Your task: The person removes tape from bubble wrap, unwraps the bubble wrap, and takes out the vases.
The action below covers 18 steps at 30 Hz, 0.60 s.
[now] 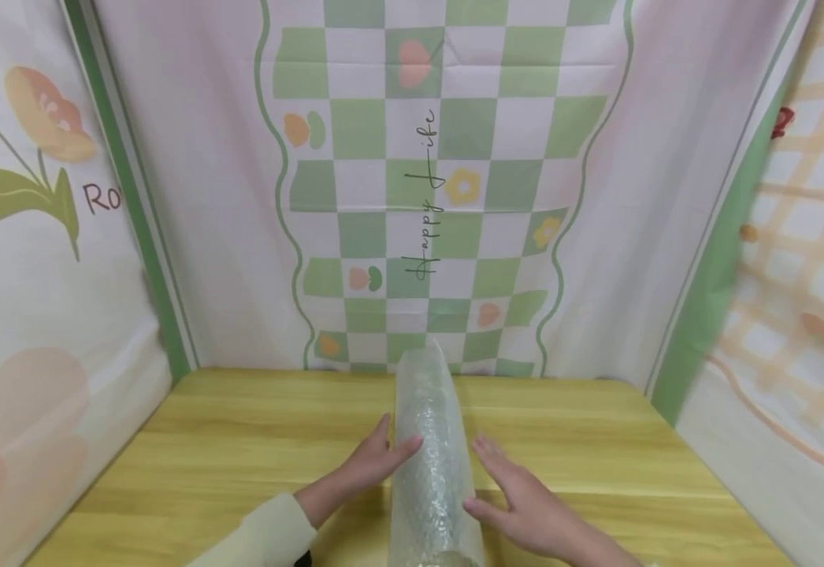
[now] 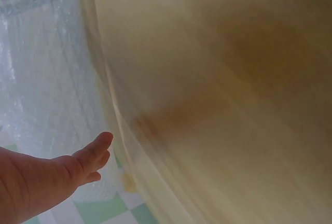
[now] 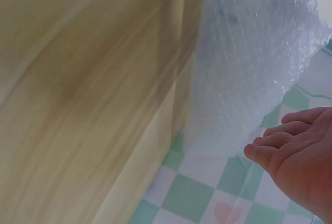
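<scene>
A roll of clear bubble wrap (image 1: 429, 457) lies lengthwise along the middle of the wooden table, its far end near the back edge. On its left side is my left hand (image 1: 369, 461), fingers fairly straight, with the thumb over the edge of the wrap. My right hand (image 1: 528, 500) is held at the roll's right side, fingers extended and thumb tip close to the plastic; I cannot tell whether it touches. The right wrist view shows the hand (image 3: 301, 162) with nothing in its palm, beside the bubble wrap (image 3: 249, 73).
The wooden table (image 1: 242, 425) runs back to a hanging cloth (image 1: 362, 126) with green and white checks. Printed cloths hang on the left (image 1: 22, 315) and right (image 1: 795, 276) too. A small dark object (image 1: 303, 560) shows by the left sleeve.
</scene>
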### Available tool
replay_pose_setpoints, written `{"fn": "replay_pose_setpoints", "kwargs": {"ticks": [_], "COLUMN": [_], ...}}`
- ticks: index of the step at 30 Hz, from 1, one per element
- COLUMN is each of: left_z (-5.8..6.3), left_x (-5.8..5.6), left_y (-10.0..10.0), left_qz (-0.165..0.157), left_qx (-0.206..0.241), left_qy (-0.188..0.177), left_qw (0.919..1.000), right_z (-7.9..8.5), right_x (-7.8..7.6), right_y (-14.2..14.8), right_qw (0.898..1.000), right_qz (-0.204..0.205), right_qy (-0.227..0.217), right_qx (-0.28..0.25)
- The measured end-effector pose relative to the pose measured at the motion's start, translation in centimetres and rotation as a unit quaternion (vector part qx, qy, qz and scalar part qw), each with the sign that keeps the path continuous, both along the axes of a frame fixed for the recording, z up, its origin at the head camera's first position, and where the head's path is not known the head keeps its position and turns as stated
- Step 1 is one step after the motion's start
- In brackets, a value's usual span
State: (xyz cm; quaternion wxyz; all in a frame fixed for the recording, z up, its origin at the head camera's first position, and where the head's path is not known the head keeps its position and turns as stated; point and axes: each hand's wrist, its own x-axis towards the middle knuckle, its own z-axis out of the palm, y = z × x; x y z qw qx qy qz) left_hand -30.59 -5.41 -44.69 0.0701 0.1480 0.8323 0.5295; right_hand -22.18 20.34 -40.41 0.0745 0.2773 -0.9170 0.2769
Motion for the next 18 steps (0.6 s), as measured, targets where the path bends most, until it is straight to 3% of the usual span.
{"fn": "replay_pose_setpoints", "kwargs": {"ticks": [7, 13, 18], "left_z": [-0.2, -0.9, -1.1], "left_x": [0.3, 0.0, 0.2], "left_y": [0.6, 1.2, 1.4], "left_qz": [-0.004, -0.034, -0.038], "left_qx": [0.050, 0.118, 0.123], "left_qy": [0.006, 0.005, -0.003], "left_qw": [0.9987, 0.9924, 0.9916], "right_z": [-0.2, -0.7, -0.9], "right_x": [0.4, 0.4, 0.5], "right_y": [-0.6, -1.0, -1.2], "right_qw": [1.000, 0.999, 0.998], "right_qz": [0.021, 0.027, 0.031], "right_qy": [0.015, -0.021, -0.034], "right_qx": [-0.014, -0.034, -0.047]}}
